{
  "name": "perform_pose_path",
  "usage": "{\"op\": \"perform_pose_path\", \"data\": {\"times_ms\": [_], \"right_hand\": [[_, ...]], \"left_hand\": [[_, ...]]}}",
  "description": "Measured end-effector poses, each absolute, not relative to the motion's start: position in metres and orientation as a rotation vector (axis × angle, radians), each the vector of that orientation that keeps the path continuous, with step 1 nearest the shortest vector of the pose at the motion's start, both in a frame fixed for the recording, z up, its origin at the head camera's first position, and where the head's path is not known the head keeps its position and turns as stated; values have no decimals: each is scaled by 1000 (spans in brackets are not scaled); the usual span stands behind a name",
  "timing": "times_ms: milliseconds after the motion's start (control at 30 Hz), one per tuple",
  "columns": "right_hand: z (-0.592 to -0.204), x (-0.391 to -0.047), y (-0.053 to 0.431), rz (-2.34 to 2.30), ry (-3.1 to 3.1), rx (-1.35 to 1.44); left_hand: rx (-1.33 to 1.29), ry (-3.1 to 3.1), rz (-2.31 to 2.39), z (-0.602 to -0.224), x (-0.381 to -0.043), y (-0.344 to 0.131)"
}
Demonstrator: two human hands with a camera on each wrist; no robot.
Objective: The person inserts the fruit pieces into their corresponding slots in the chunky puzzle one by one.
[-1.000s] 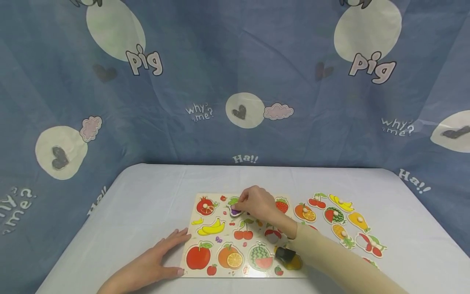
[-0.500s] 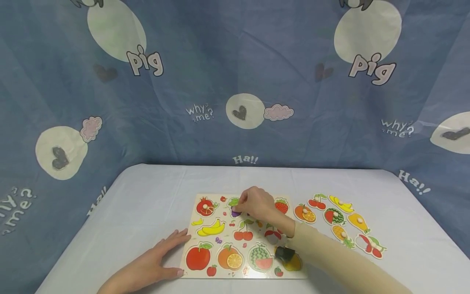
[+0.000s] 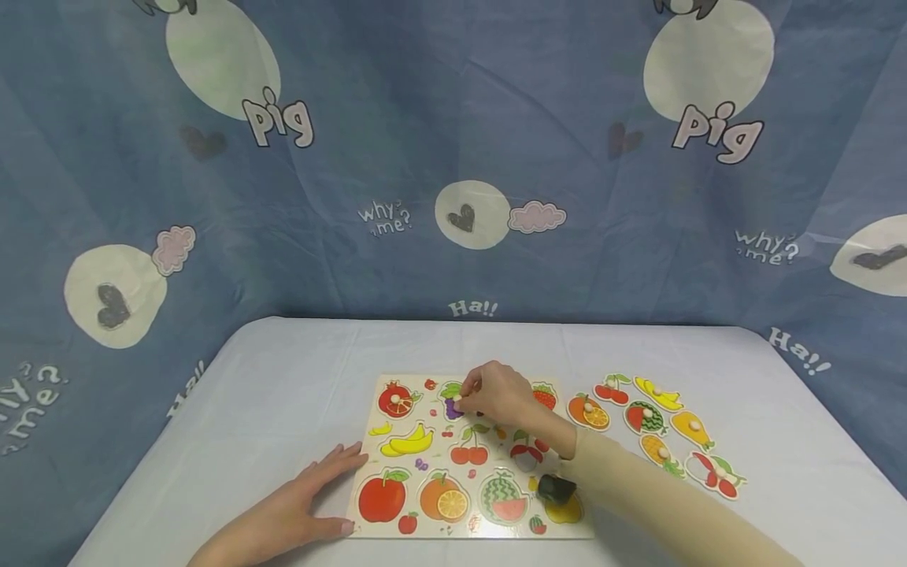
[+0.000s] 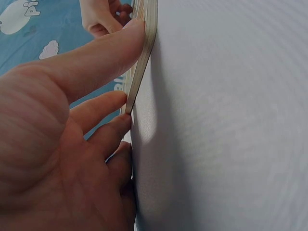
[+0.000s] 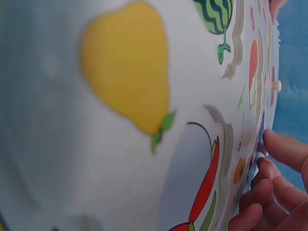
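Observation:
A fruit puzzle board lies on the table with printed fruit recesses. My right hand is over its back row, thumb and fingertip pinching the grape puzzle piece, which lies in the grape outline. In the right wrist view, the fingers reach the board beside a purple patch, and the pinch itself is partly hidden. My left hand touches the board's left edge with fingers spread, the thumb at the near corner. The left wrist view shows the thumb and fingertips against the board's wooden side.
A pomegranate piece with a knob sits in the back-left recess. Right of the board lie several knobbed pieces, including an orange, cherries, a watermelon, bananas and a pear. A patterned curtain hangs behind the table.
The grape piece was tilted a second ago and now lies flat within its outline. My right fingertips have shifted slightly right, showing more of it. My left hand stays put.

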State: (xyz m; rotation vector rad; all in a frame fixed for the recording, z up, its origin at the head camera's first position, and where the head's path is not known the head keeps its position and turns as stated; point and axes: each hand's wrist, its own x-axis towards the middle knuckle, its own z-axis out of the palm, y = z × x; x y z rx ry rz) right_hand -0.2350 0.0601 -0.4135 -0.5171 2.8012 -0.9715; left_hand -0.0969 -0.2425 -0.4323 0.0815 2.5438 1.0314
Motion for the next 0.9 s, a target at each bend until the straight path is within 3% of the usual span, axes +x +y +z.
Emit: {"op": "perform_pose_path", "data": {"times_ms": [900], "right_hand": [[-398, -209, 85, -1190, 2794, -625]], "left_hand": [[78, 2538, 1026, -432, -98, -241]]}}
